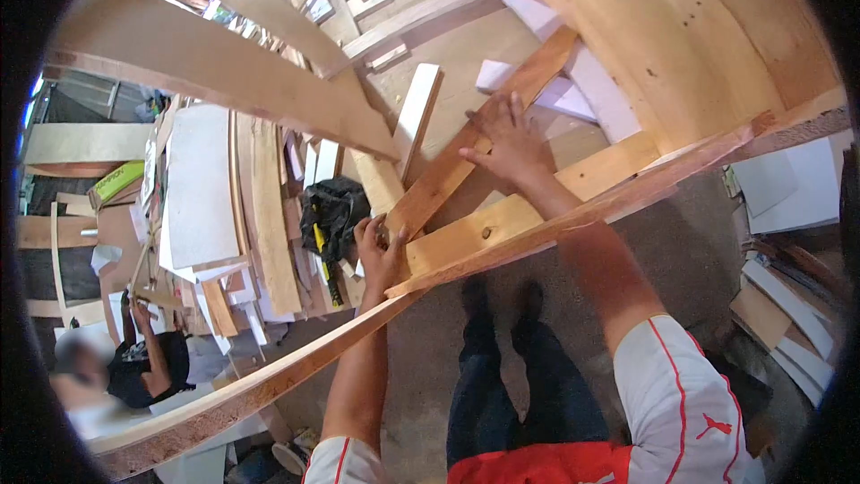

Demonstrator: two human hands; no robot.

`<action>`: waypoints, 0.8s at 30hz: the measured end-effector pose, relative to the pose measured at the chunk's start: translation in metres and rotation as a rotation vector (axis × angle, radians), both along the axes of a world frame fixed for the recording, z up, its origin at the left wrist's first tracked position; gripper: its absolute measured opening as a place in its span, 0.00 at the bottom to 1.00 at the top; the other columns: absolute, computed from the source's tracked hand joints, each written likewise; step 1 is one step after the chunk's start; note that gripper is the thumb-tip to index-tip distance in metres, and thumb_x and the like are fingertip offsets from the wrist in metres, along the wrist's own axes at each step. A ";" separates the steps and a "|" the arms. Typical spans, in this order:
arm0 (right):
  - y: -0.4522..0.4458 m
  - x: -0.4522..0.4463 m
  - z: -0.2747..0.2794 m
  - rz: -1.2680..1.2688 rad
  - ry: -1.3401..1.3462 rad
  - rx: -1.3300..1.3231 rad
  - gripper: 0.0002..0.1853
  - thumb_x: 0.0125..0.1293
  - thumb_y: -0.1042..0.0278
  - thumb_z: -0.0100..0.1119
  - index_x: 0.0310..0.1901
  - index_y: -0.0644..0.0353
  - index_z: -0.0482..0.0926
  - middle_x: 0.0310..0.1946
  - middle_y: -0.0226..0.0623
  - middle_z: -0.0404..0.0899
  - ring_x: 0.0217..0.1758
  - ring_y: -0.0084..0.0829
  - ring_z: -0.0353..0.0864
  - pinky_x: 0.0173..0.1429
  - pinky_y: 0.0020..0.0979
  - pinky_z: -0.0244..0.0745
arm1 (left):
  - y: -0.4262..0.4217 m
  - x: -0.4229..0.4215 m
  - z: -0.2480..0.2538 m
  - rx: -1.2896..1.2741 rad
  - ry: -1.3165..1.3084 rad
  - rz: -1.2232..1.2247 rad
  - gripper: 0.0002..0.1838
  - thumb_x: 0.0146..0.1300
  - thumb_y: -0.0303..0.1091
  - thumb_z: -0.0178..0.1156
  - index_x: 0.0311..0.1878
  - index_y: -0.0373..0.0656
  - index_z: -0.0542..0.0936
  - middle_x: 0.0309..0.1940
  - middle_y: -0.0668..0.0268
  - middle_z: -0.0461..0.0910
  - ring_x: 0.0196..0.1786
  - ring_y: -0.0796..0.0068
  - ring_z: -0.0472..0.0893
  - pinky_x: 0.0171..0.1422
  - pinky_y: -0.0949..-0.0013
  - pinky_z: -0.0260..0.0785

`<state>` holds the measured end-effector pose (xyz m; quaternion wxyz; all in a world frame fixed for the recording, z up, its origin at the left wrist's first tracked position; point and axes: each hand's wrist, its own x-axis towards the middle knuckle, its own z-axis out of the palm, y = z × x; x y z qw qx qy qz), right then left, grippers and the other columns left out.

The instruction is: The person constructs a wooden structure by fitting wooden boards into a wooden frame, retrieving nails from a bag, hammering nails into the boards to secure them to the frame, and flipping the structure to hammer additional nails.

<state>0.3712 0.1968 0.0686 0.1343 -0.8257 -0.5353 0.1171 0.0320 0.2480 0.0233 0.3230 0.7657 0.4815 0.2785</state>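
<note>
- My left hand (381, 255) is at the lower end of the brown board (466, 157), wrist straight, with the forearm running up from the lower edge of the view.
- Its fingers are half curled at the board's end, thumb set apart from them; I cannot tell whether they have closed on the wood.
- My right hand (515, 139) lies palm down farther up the same board, opened wide, fingers fanned across its face and the thumb pointing off to the left; it presses on the wood without wrapping it.
- My right arm is bent at the elbow, and its forearm slants inward across the near rail (663, 188) of the wooden frame.
- The board slants inside that frame, its upper end away from me beside some pale strips (573, 99) and its lower end by my left hand.
- A lighter knotted plank (470, 233) runs just on my side of the board, between it and the near rail.
- Left of my left hand sits a crumpled black bag (336, 215), near a yellow-and-black tool (322, 255).
</note>
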 end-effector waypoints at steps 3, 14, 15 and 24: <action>-0.003 0.003 0.004 0.020 0.037 -0.016 0.44 0.63 0.21 0.52 0.79 0.25 0.57 0.84 0.51 0.37 0.87 0.54 0.29 0.81 0.61 0.48 | 0.004 -0.003 -0.007 -0.007 0.006 0.026 0.23 0.65 0.43 0.71 0.56 0.36 0.81 0.57 0.53 0.71 0.58 0.57 0.76 0.61 0.61 0.71; -0.004 0.001 -0.004 0.002 0.019 0.004 0.43 0.64 0.22 0.51 0.78 0.26 0.59 0.84 0.51 0.37 0.87 0.52 0.28 0.79 0.60 0.54 | -0.016 0.019 0.004 0.327 0.225 0.025 0.23 0.69 0.43 0.63 0.62 0.38 0.78 0.61 0.48 0.74 0.63 0.45 0.71 0.68 0.48 0.62; -0.003 0.000 -0.004 0.000 0.003 0.020 0.43 0.64 0.22 0.51 0.78 0.25 0.59 0.84 0.51 0.36 0.87 0.52 0.28 0.78 0.60 0.55 | -0.016 0.019 0.006 0.318 0.249 0.025 0.23 0.69 0.43 0.62 0.62 0.38 0.78 0.61 0.48 0.74 0.63 0.45 0.71 0.68 0.47 0.61; -0.004 -0.005 -0.006 -0.040 0.012 -0.004 0.44 0.62 0.19 0.51 0.78 0.24 0.58 0.85 0.46 0.35 0.87 0.51 0.28 0.76 0.64 0.56 | -0.009 0.010 0.001 0.340 0.177 -0.015 0.24 0.64 0.43 0.67 0.60 0.41 0.80 0.55 0.52 0.77 0.60 0.48 0.72 0.66 0.48 0.62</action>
